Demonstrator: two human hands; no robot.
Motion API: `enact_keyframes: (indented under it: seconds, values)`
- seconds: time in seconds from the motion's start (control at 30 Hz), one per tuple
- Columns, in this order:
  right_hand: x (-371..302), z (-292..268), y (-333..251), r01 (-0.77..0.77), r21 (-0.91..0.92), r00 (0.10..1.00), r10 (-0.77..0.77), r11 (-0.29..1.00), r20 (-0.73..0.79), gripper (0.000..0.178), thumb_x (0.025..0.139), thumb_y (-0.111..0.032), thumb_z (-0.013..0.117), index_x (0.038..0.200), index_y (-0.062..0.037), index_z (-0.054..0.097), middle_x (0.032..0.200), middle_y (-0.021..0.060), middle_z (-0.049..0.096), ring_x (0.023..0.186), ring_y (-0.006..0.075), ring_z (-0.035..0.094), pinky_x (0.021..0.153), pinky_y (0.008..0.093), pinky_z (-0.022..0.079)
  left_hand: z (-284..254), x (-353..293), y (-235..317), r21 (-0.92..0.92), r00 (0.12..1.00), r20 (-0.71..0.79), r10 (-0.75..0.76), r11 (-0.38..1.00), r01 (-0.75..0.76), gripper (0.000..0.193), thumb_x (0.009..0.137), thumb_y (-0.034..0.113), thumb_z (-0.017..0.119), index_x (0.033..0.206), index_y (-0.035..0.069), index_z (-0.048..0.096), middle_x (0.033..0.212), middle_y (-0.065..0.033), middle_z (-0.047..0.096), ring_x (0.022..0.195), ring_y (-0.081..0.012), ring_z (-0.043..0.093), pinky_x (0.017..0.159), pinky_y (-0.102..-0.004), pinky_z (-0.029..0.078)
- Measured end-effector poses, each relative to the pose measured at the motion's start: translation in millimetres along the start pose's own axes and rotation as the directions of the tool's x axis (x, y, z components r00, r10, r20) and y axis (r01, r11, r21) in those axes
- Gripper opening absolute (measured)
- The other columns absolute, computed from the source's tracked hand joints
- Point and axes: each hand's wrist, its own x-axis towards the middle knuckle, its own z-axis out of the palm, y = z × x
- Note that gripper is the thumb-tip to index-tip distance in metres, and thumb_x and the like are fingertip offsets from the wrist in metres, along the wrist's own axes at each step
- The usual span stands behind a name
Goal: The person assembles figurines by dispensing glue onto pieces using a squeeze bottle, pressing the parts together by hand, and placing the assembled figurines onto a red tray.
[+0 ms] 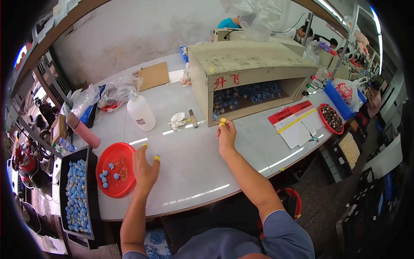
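My left hand (145,169) is over the table beside the right rim of a red plastic plate (115,190); its thumb and fingers are apart, with yellow wraps on two fingertips. A few small blue balls (116,176) and some thin reddish sticks (124,172) lie on that plate. My right hand (227,137) is raised before the left front corner of a beige box (254,54). Its fingers are curled together, a yellow wrap showing at the tip; whether anything small is in them cannot be made out. Inside the box's open front lie many blue pieces (241,96).
A black crate (92,190) of blue and white balls stands at the left, near a pink bottle (86,133). Farther back are a white bottle (141,114), crumpled tissue (177,121) and cardboard (153,76). A printed card (293,125) and a red bowl (336,129) lie right.
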Motion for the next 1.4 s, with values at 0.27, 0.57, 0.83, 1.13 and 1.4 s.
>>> enact_keyframes:
  seconds: [0.27, 0.57, 0.83, 1.13, 1.4]
  values:
    - [73, -30, -15, 0.354, -0.597, 0.91, -0.413, 0.72, 0.042, 0.024, 0.087, -0.001, 0.057, 0.111, -0.0028, 0.056, 0.094, 0.0091, 0.06, 0.087, 0.0222, 0.06, 0.075, 0.0325, 0.049, 89, 1, 61, -0.514, 0.957, 0.29, 0.009, 0.845, 0.148, 0.051, 0.08, 0.01, 0.07, 0.125, -0.004, 0.051, 0.109, -0.0146, 0.064, 0.092, -0.0242, 0.06, 0.084, -0.0364, 0.049]
    - [168, -47, -48, 0.217, -0.937, 0.961, -0.109, -0.275, 0.254, 0.055, 0.076, -0.02, 0.066, 0.129, -0.0094, 0.054, 0.119, 0.0192, 0.063, 0.112, 0.0379, 0.057, 0.094, 0.0454, 0.046, 104, -1, 46, -0.524, 0.97, 0.242, -0.03, 0.837, 0.157, 0.039, 0.084, 0.003, 0.065, 0.121, -0.004, 0.053, 0.092, -0.0101, 0.068, 0.078, -0.0169, 0.061, 0.074, -0.029, 0.051]
    - [171, -52, -44, 0.239, -0.957, 0.93, -0.244, -0.163, 0.274, 0.051, 0.074, -0.017, 0.066, 0.124, -0.0184, 0.061, 0.106, 0.0167, 0.069, 0.106, 0.0363, 0.061, 0.091, 0.0489, 0.043, 105, 0, 44, -0.536, 0.971, 0.238, -0.018, 0.831, 0.147, 0.037, 0.086, 0.006, 0.064, 0.119, -0.003, 0.053, 0.09, -0.0108, 0.068, 0.077, -0.0189, 0.064, 0.073, -0.03, 0.052]
    - [155, -61, -39, 0.326, -0.92, 0.912, -0.183, -0.218, 0.367, 0.03, 0.074, -0.014, 0.069, 0.102, -0.0065, 0.07, 0.102, 0.0167, 0.068, 0.107, 0.0347, 0.057, 0.092, 0.0438, 0.042, 107, -5, 45, -0.531, 0.979, 0.202, 0.011, 0.841, 0.1, 0.037, 0.085, 0.009, 0.065, 0.119, 0.002, 0.053, 0.09, -0.0084, 0.069, 0.076, -0.0218, 0.066, 0.068, -0.0335, 0.053]
    - [67, -44, -30, 0.613, -0.787, 0.706, -0.494, 0.068, 0.507, 0.032, 0.073, -0.002, 0.07, 0.102, -0.0037, 0.056, 0.098, 0.012, 0.059, 0.091, 0.0301, 0.062, 0.081, 0.0412, 0.047, 102, -7, 45, -0.681, 0.932, 0.343, -0.117, 0.653, 0.333, 0.042, 0.087, 0.009, 0.065, 0.124, -0.006, 0.049, 0.097, -0.0116, 0.067, 0.085, -0.0165, 0.065, 0.074, -0.0285, 0.052]
